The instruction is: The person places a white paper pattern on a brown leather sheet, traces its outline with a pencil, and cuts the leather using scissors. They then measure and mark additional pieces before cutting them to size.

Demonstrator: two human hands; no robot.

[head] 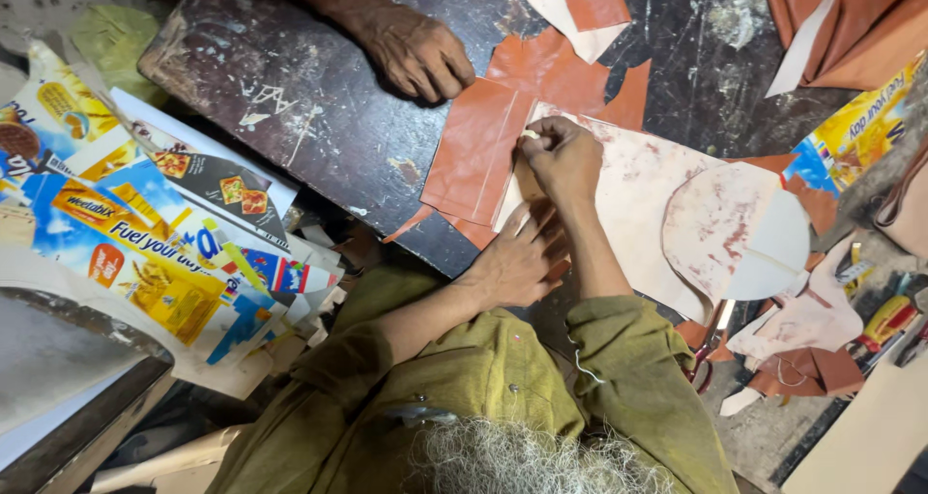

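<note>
My right hand [563, 158] pinches a small white piece like chalk [530, 134], its tip against the edge of a brown leather piece [472, 151] on the dark worktable [290, 98]. Faint pale lines run across that leather. My left hand [517, 259] lies flat just below, at the table's near edge, pressing down the corner of a pale stained pattern sheet [633, 189]. Both my arms are in olive-green sleeves.
Another person's closed hand [418, 51] rests on the table above the leather. More brown leather scraps [565, 69] and a rounded pale pattern [737, 225] lie around. Printed food-box cardboard [145, 252] is heaped at left. Scissors [706, 354] and red-handled tools [884, 322] sit at right.
</note>
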